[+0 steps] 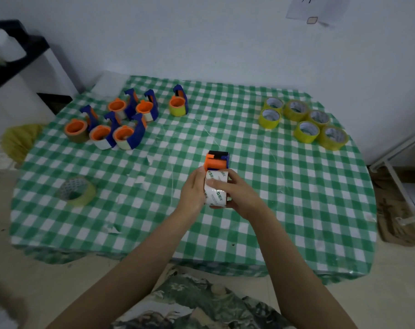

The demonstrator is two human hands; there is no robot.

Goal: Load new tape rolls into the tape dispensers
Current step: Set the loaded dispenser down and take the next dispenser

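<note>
Left hand (192, 189), right hand (240, 196) (white printed roll (215, 194))

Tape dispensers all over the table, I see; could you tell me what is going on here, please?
A person is loading one blue-and-orange dispenser over the middle of the checked table: the left hand and right hand both grip the white tape roll at its rear. Whether it is fully seated cannot be seen. Loaded dispensers stand at the far left, six yellow rolls wait at the far right, and one loose roll lies near left.
</note>
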